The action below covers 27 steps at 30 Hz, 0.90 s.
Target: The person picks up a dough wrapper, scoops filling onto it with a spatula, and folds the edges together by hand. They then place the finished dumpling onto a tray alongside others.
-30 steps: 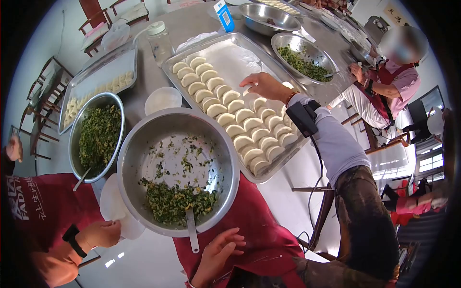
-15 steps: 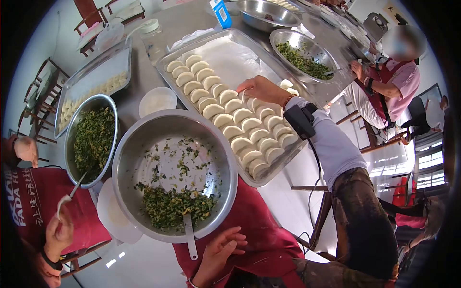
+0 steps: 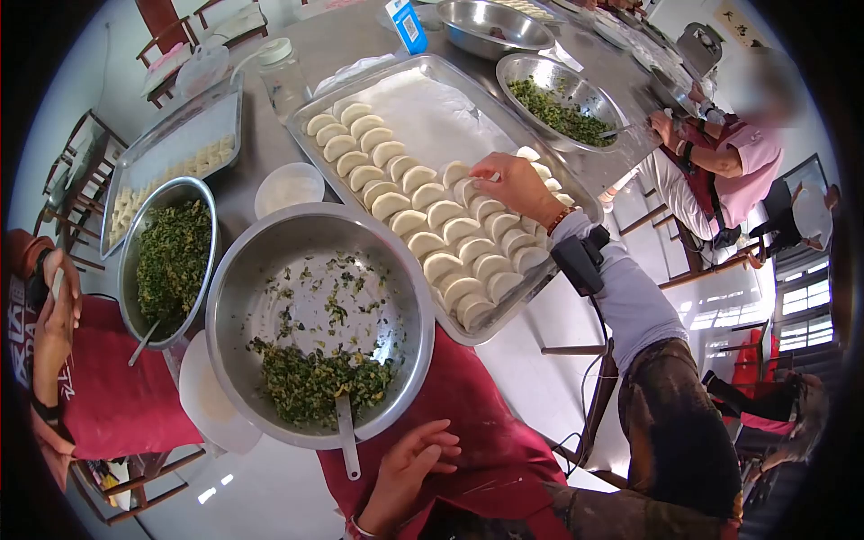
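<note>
My right hand is over the rows of pale crescent dumplings on a metal tray. Its curved fingertips sit just right of the last dumpling at the upper end of one row, a small pale patch showing between thumb and fingers. Low in the view, my left hand is open with nothing in it, fingers loosely bent above the red apron. Close beside it, a spoon leans in a large steel bowl holding chopped green filling.
At left, a co-worker's hand is near another bowl of filling. Behind stands a second dumpling tray. White discs, perhaps wrappers, lie by my bowl. Another filling bowl is beyond the tray; a person sits at right.
My right hand has moved right, off the dumpling at the row's upper end, which now shows uncovered. The left co-worker's hands have come together. My left hand stays nearly still.
</note>
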Motion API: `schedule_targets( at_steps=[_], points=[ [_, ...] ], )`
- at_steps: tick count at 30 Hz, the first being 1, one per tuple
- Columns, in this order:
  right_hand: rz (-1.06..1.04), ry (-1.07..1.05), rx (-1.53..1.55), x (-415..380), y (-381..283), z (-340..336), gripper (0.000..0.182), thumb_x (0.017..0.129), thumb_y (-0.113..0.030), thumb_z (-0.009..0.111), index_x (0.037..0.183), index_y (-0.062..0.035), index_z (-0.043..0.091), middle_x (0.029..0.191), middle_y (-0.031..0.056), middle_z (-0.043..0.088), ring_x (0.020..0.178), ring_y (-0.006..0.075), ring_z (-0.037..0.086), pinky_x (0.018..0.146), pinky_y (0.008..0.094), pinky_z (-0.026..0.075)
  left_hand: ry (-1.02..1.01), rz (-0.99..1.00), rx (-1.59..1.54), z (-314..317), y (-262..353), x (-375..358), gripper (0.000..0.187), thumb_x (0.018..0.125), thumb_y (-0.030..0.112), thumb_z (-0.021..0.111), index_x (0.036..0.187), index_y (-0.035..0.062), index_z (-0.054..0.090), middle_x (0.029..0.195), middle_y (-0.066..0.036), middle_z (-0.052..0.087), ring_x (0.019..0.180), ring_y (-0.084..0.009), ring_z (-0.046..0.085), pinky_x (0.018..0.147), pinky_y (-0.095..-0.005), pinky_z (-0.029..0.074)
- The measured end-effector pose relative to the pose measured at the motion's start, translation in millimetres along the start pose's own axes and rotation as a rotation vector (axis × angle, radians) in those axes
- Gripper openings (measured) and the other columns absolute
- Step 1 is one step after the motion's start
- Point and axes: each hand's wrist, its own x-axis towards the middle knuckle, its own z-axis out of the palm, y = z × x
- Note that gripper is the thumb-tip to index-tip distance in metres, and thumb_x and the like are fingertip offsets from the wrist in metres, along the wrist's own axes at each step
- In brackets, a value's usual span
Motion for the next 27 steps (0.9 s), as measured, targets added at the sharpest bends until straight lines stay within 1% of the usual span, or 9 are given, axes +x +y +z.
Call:
schedule_targets(
  at_steps=[3,6,12,15,18,21,24,27],
  points=[
    [0.049,0.009,0.029,0,0,6,0.013,0.078,-0.012,0.068,0.088,-0.0032,0.068,0.082,0.0115,0.066,0.075,0.0254,0.064,0.070,0.0342,0.052,-0.001,0.009,0.006,2,-1,-1,0.037,0.096,0.008,0.045,0.132,-0.0001,0.046,0.114,-0.012,0.058,0.103,-0.0193,0.059,0.084,-0.0315,0.053],
    [0.064,0.013,-0.012,-1,-4,7,0.013,0.078,-0.012,0.068,0.087,-0.0028,0.068,0.082,0.0125,0.065,0.073,0.0259,0.064,0.069,0.0344,0.051,0.023,0.013,0.014,1,-3,-3,0.037,0.096,0.007,0.045,0.132,-0.0002,0.046,0.114,-0.013,0.058,0.103,-0.0194,0.059,0.084,-0.0314,0.053],
    [0.087,0.031,0.045,-5,-5,8,0.013,0.079,-0.012,0.068,0.088,-0.0026,0.068,0.082,0.0131,0.065,0.073,0.0256,0.064,0.068,0.0337,0.051,0.018,0.008,0.012,-1,-5,-2,0.037,0.096,0.007,0.045,0.132,-0.0002,0.046,0.114,-0.013,0.058,0.103,-0.0198,0.059,0.084,-0.0314,0.053],
    [0.096,0.083,0.037,-6,-8,8,0.016,0.078,-0.013,0.068,0.091,-0.0036,0.068,0.083,0.0124,0.065,0.074,0.0254,0.064,0.068,0.0337,0.051,0.009,0.006,0.004,-2,-5,-1,0.037,0.096,0.007,0.045,0.132,-0.0001,0.046,0.115,-0.013,0.058,0.104,-0.0198,0.059,0.084,-0.0316,0.053],
    [0.042,0.206,-0.047,6,-6,8,0.020,0.079,-0.015,0.067,0.096,-0.0055,0.069,0.086,0.0113,0.066,0.074,0.0264,0.064,0.071,0.0355,0.051,0.025,-0.001,-0.013,-5,-5,-2,0.037,0.096,0.007,0.045,0.132,0.0001,0.046,0.115,-0.013,0.058,0.104,-0.0198,0.059,0.084,-0.0318,0.053],
    [0.006,0.108,-0.014,20,6,14,0.023,0.081,-0.018,0.063,0.101,-0.0079,0.069,0.096,0.0112,0.068,0.079,0.0280,0.064,0.076,0.0372,0.051,0.027,-0.007,-0.010,-6,-6,-3,0.037,0.096,0.007,0.044,0.133,0.0001,0.045,0.115,-0.013,0.058,0.105,-0.0197,0.059,0.085,-0.0320,0.053],
    [0.089,-0.081,0.050,29,8,19,0.027,0.084,-0.015,0.060,0.109,-0.0058,0.067,0.104,0.0134,0.068,0.084,0.0244,0.066,0.079,0.0328,0.050,0.012,0.014,-0.019,-6,-5,-3,0.037,0.096,0.009,0.046,0.132,0.0005,0.045,0.114,-0.012,0.058,0.104,-0.0192,0.059,0.084,-0.0314,0.053],
    [0.053,-0.145,-0.013,35,13,23,0.027,0.082,-0.019,0.058,0.105,-0.0096,0.069,0.098,0.0134,0.069,0.088,0.0313,0.064,0.082,0.0371,0.050,-0.001,0.029,-0.039,-8,-7,-5,0.037,0.096,0.011,0.047,0.132,0.0006,0.045,0.113,-0.011,0.057,0.104,-0.0189,0.059,0.083,-0.0310,0.053]
  ],
)
